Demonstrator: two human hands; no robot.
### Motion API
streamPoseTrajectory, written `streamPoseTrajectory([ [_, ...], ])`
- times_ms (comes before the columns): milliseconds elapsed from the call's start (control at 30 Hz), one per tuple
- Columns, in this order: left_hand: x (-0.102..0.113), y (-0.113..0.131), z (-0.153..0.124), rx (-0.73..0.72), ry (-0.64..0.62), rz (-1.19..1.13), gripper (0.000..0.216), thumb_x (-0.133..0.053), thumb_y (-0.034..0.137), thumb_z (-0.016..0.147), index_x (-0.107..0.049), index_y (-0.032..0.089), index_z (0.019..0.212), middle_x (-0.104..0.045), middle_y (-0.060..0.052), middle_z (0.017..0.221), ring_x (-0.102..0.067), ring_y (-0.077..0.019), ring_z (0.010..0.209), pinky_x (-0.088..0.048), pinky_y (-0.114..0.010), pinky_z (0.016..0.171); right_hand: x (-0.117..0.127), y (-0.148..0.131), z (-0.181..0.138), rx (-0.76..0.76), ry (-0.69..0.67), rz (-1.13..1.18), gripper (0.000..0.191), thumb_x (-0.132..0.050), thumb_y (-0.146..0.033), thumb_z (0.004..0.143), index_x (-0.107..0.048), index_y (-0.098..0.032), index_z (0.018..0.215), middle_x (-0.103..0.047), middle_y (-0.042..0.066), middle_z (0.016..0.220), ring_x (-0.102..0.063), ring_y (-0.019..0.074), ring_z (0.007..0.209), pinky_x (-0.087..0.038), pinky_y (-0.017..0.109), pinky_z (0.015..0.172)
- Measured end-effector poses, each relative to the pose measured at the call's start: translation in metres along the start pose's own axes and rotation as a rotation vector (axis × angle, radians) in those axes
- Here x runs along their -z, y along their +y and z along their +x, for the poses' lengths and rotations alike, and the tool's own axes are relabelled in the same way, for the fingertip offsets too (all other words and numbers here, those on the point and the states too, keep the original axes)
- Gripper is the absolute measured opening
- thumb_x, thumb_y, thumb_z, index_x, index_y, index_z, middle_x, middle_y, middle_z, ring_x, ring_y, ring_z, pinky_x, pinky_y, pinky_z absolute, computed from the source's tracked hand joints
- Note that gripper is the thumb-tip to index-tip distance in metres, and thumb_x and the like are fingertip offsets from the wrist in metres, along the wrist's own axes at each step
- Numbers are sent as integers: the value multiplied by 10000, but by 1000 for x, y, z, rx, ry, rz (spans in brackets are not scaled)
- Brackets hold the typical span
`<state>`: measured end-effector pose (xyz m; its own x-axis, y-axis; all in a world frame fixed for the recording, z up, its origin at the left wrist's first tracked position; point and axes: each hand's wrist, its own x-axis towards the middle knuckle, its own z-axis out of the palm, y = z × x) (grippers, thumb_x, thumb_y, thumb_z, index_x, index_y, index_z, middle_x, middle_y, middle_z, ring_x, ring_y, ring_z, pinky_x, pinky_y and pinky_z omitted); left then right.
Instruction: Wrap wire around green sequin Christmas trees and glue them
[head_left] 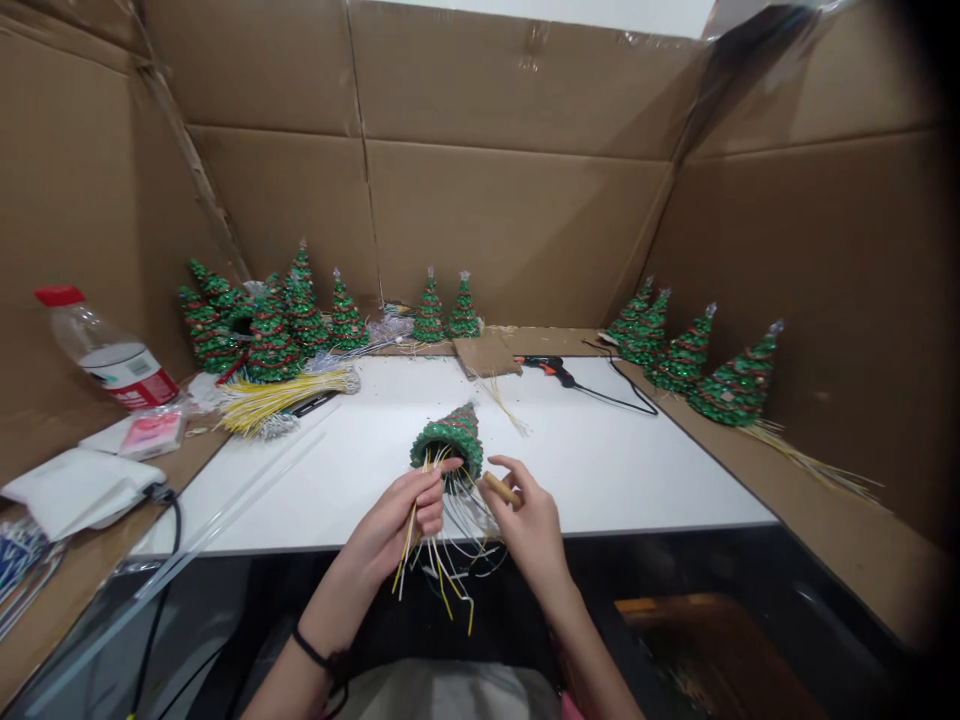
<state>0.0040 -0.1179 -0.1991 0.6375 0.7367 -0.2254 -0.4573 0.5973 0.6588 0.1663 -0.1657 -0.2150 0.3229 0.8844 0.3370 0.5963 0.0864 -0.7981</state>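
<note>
A small green Christmas tree [448, 432] lies on its side on the white board, its hollow base turned toward me. Thin yellow and white wires [442, 575] spill out of that base and hang over the board's front edge. My left hand [409, 505] is closed on some of these wires, with its index finger at the mouth of the base. Just to the right of the base, my right hand [529, 510] holds a short tan rod [501, 490] between thumb and fingers. What kind of rod it is, I cannot tell.
Beyond the tree lie a glue gun [551, 368] and a cardboard piece [486, 356]. More trees [304, 300] stand along the back and right. At left are a yellow wire bundle [289, 395], clear glue sticks [247, 490], and a red-capped bottle [112, 350]. Cardboard walls [510, 200] surround the board.
</note>
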Motion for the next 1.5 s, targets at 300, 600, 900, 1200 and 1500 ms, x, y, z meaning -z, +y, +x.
streamPoseTrajectory([
  [300,18,9,-10,11,50,152,252,-557,242,856,-565,114,1073,-290,86,568,-261,-17,401,-278,-152,399,1,8,28,151,13,-304,254,-552,-218,802,-646,-232,1037,-699,23,795,-625,173,693,-394,244,610],
  [600,19,-11,1,-20,7,122,174,-627,238,798,-541,128,902,-381,49,626,-348,-37,500,-320,-172,500,1,-2,71,352,-51,-322,225,-513,-196,855,-634,-250,1037,-684,13,974,-627,179,852,-409,252,690],
  [900,21,-16,5,-125,208,118,211,-609,285,797,-451,165,871,-314,85,586,-252,-22,444,-218,-143,437,1,-6,30,253,-103,-324,148,-475,-307,876,-589,-214,888,-621,-2,709,-572,141,654,-323,220,571],
  [1200,17,-12,4,-41,136,100,328,-704,276,719,-393,170,720,-259,109,520,-220,-19,420,-217,-151,414,-3,-12,5,288,-294,-266,117,-444,-180,821,-463,-202,708,-544,-12,693,-493,125,605,-312,220,545],
  [1500,8,10,9,217,38,-94,239,-591,118,794,-443,135,606,-257,89,506,-191,-7,395,-215,-145,386,-10,-6,3,210,-314,-139,101,-383,-156,802,-402,-204,715,-475,0,785,-494,135,672,-370,239,611],
])
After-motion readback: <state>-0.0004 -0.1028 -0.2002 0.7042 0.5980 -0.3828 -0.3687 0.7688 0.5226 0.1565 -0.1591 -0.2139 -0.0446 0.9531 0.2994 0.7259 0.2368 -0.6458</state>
